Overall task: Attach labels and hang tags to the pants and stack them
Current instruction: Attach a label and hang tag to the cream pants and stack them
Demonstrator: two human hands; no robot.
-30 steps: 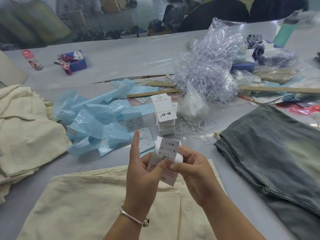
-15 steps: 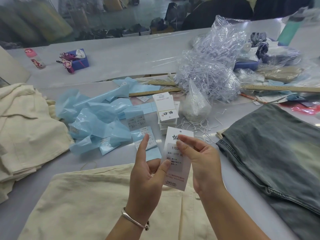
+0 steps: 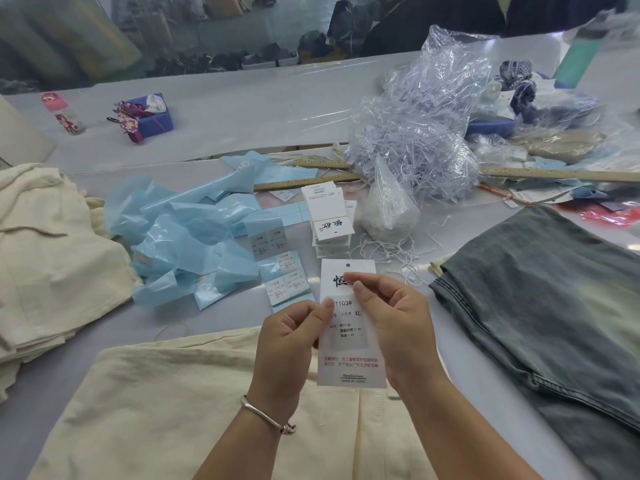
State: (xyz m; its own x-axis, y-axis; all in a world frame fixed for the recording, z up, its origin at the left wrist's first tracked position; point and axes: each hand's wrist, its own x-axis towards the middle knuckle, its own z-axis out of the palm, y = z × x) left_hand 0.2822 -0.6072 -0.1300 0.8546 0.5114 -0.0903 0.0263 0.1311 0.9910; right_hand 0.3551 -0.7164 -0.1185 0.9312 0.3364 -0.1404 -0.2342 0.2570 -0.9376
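Grey table point(image 3: 242, 109), both hands pinching hang tag point(image 3: 349, 370), lower print illegible

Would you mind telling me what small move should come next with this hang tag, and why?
Probably press the sticker flat. The hang tag is pinched by the left hand and right hand above the cream pants, its grey 1103# XL label in place; its punched hole has no string, and loose strings lie just beyond.
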